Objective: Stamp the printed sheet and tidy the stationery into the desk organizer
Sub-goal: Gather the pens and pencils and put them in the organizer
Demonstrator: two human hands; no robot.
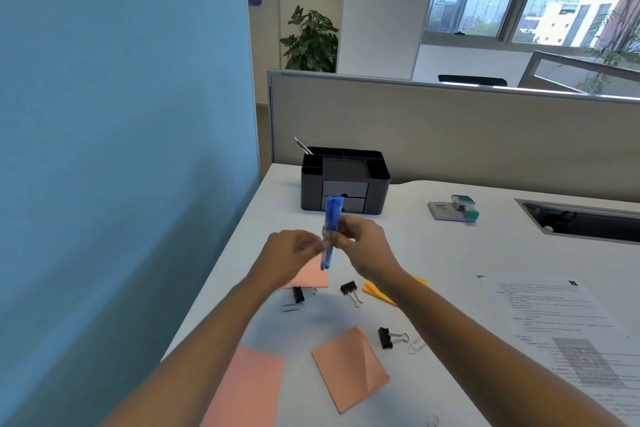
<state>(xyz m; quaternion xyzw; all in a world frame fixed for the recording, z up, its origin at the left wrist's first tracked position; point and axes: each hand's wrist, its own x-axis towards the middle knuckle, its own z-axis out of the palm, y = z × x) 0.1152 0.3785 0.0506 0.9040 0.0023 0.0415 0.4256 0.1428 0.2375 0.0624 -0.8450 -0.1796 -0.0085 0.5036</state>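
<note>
Two blue pens [331,218] stand upright above the desk, held between both hands. My right hand [363,246] grips them from the right, and my left hand [291,250] pinches them from the left; it is blurred. The dark desk organizer [377,180] stands behind them at the back of the desk, with one pen [302,145] sticking out of its left compartment. The printed sheet [561,326] lies flat at the right. A stamp with a teal top [464,206] sits on its grey pad at the back right.
Pink sticky-note pads [349,367] [247,388] [311,277] and an orange one [377,293] lie on the white desk. Three black binder clips [348,288] [298,295] [385,337] and a paper clip [415,346] are scattered among them. A cable slot [581,222] is at the right; a partition stands behind.
</note>
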